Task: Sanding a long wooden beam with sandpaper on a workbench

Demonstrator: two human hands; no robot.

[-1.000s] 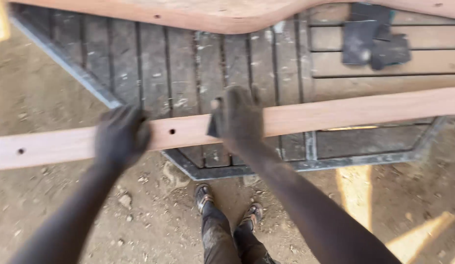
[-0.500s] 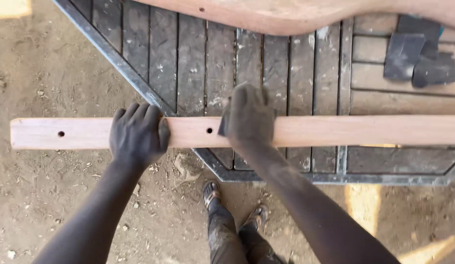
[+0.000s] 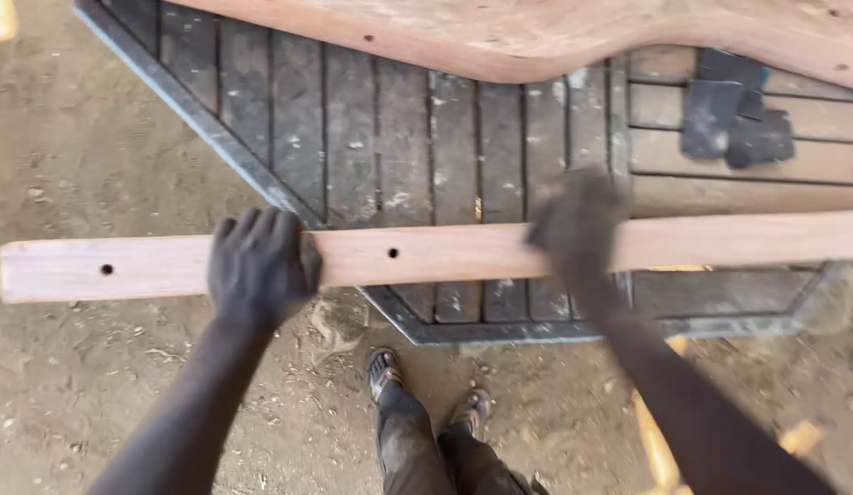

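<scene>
The long wooden board (image 3: 426,252) lies crosswise in front of the person, left to right above the slatted platform (image 3: 353,137), with the left hand (image 3: 258,266) clasped around it and the blurred right hand (image 3: 577,229) pressed on it farther right.

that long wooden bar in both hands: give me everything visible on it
The wooden bar is a long, straight, pale reddish length of planed timber, lying level across the view above a dark slatted panel and dirt ground. Its left end is cut square; the right end runs out of frame. Two small round holes show on its face. The left hand wraps it; the blurred right hand lies on top.
</scene>
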